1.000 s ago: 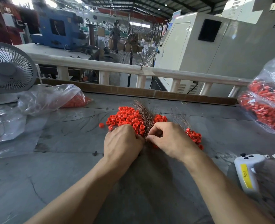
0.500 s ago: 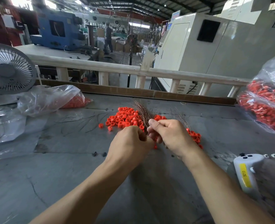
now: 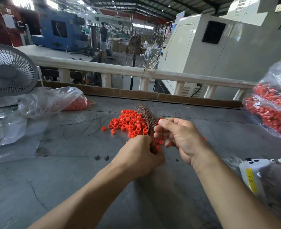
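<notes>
A pile of small red plastic rings [image 3: 128, 122] lies on the grey table [image 3: 70, 171], with a bundle of thin brown wires [image 3: 144, 116] fanned across it. My left hand [image 3: 139, 156] is curled, back up, just in front of the pile; what its fingers hold is hidden. My right hand [image 3: 181, 138] is lifted beside it and pinches a single thin wire [image 3: 160, 134] between thumb and forefinger. A red ring [image 3: 160, 142] shows between the two hands, near the wire's lower end.
A small grey fan [image 3: 7, 71] and a clear bag with red rings [image 3: 53, 101] sit at the left. A large bag of red parts [image 3: 273, 111] stands at the right. A white controller [image 3: 252, 172] lies near the right edge. A white railing [image 3: 136, 71] runs behind the table.
My right hand has lifted off the pile and turned palm-inward, drawing a single wire up. My left hand has pulled back toward me from the rings.
</notes>
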A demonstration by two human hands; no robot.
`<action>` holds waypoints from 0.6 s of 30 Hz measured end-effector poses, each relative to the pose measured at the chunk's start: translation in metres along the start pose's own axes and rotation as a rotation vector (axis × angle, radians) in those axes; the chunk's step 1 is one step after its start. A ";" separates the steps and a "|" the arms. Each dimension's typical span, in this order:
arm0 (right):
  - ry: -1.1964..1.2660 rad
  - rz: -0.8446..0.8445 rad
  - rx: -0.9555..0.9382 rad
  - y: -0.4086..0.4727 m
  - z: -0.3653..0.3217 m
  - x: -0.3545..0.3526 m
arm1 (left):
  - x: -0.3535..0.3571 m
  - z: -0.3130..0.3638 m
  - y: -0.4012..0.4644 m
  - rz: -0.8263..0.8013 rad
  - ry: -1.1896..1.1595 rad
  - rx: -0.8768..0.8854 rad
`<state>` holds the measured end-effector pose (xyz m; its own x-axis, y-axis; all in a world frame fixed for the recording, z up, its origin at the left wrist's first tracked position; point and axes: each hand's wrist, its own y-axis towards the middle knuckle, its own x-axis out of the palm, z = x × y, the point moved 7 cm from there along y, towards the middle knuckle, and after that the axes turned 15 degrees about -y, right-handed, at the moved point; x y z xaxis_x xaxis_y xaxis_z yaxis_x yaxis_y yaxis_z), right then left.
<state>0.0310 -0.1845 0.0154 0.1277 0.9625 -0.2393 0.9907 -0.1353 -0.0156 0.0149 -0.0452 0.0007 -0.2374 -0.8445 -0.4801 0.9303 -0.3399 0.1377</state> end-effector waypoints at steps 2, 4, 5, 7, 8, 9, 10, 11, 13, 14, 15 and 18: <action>0.065 0.010 0.007 0.000 0.000 -0.003 | 0.002 0.001 -0.001 -0.033 -0.001 -0.001; 0.120 0.004 0.003 0.001 -0.001 -0.004 | 0.003 0.001 -0.002 -0.060 -0.024 0.000; 0.133 0.004 -0.006 0.001 -0.003 -0.004 | 0.004 0.002 -0.001 -0.068 -0.035 -0.001; 0.143 0.011 -0.026 0.001 -0.005 -0.006 | 0.003 0.001 -0.001 -0.066 -0.039 -0.010; 0.148 0.014 -0.033 0.001 -0.006 -0.007 | 0.002 0.001 -0.001 -0.059 -0.039 -0.016; 0.150 0.015 -0.038 0.002 -0.007 -0.007 | 0.001 0.000 -0.001 -0.052 -0.041 -0.024; 0.151 0.020 -0.042 0.002 -0.007 -0.008 | 0.000 0.000 -0.001 -0.043 -0.045 -0.031; 0.154 0.031 -0.046 0.002 -0.007 -0.009 | -0.001 -0.001 -0.001 -0.033 -0.054 -0.037; 0.167 0.068 -0.051 0.002 -0.007 -0.014 | -0.003 -0.004 -0.001 -0.003 -0.084 -0.042; 0.176 0.087 -0.049 0.003 -0.007 -0.015 | -0.004 -0.004 -0.001 0.008 -0.096 -0.040; 0.184 0.104 -0.046 0.003 -0.007 -0.017 | -0.004 -0.005 0.000 0.012 -0.105 -0.033; 0.208 0.141 -0.027 0.003 -0.004 -0.020 | -0.001 -0.005 0.001 -0.005 -0.112 -0.005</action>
<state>0.0319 -0.2034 0.0237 0.2686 0.9627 -0.0319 0.9630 -0.2677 0.0308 0.0172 -0.0427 -0.0030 -0.2718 -0.8838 -0.3809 0.9304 -0.3425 0.1307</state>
